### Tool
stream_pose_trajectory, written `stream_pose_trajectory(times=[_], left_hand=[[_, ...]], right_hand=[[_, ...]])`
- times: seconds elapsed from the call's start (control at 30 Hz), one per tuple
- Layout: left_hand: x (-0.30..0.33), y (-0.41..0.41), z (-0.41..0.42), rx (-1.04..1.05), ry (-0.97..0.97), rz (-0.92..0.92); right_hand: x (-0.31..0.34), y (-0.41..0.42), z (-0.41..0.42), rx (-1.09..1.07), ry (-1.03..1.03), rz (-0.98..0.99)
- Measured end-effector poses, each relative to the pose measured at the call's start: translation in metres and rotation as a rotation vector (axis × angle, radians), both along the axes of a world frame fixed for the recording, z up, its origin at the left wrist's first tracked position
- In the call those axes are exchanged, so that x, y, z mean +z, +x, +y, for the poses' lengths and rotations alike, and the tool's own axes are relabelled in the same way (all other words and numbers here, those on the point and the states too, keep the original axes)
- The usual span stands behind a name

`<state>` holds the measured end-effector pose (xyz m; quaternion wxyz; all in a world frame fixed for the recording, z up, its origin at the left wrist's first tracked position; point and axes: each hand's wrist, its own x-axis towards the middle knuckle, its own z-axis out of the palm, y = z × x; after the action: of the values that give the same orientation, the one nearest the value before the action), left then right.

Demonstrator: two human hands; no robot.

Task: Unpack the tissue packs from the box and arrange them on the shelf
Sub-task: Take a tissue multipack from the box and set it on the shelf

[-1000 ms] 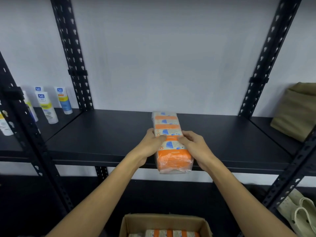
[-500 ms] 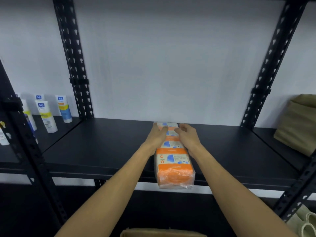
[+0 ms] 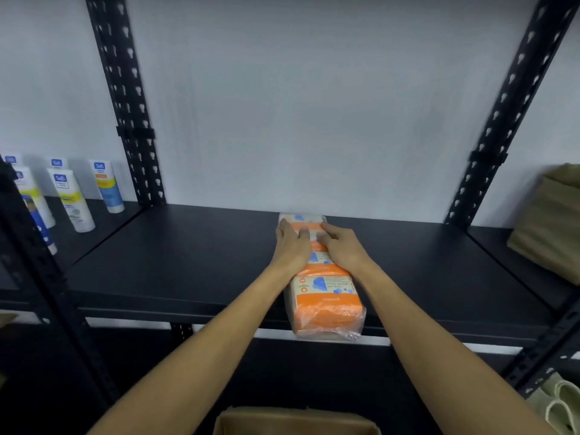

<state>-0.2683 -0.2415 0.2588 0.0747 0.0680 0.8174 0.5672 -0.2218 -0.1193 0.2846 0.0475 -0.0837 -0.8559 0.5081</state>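
A long orange-and-white tissue pack [image 3: 323,296] in clear wrap lies lengthwise on the black shelf [image 3: 194,262], its near end sticking out over the shelf's front edge and its far end close to the back wall. My left hand [image 3: 290,243] rests on the pack's left side near the far end. My right hand [image 3: 340,246] lies on its right side, fingers spread over the top. Both hands press on the pack together. The top edge of the cardboard box [image 3: 295,419] shows at the bottom of the view; its contents are out of sight.
Several white lotion tubes [image 3: 72,199] stand on the left shelf bay. An olive fabric bundle [image 3: 552,227] sits in the right bay. Black perforated uprights [image 3: 125,102] frame the middle bay. Pale sandals [image 3: 558,403] lie at lower right.
The pack has slid farther back onto the shelf, and both hands have moved along it from its middle toward its far end. The view has tilted up, hiding most of the box.
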Motion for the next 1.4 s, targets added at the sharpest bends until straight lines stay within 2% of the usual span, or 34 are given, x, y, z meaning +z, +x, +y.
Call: stream_pose_trajectory(times=[0.2, 0.3, 0.47, 0.63, 0.93, 1.17, 1.3, 1.4], left_hand=[[0.014, -0.027, -0.020, -0.083, 0.001, -0.030], [0.038, -0.035, -0.031, -0.068, -0.152, 0.063], [0.045, -0.048, -0.017, -0.186, -0.464, 0.226], [0.030, -0.052, 0.004, -0.308, -0.877, 0.413], [0.015, -0.052, 0.000, -0.240, -0.720, 0.395], [0.011, -0.050, 0.000, -0.200, -0.744, 0.420], [0.016, -0.049, -0.001, -0.207, -0.710, 0.372], [0.025, -0.051, -0.008, -0.264, -0.649, 0.322]], right_hand=[[0.002, 0.035, -0.006, -0.052, 0.171, 0.128], [0.001, 0.068, -0.017, 0.005, 0.228, 0.134], [-0.005, 0.099, -0.043, 0.013, 0.656, 0.319], [-0.029, 0.099, -0.066, -0.002, 0.930, 0.266], [-0.061, 0.085, -0.061, -0.197, 0.950, 0.595], [-0.073, 0.073, -0.049, -0.261, 0.950, 0.817], [-0.067, 0.071, -0.043, -0.230, 0.926, 0.819], [-0.058, 0.074, -0.038, -0.177, 0.911, 0.745]])
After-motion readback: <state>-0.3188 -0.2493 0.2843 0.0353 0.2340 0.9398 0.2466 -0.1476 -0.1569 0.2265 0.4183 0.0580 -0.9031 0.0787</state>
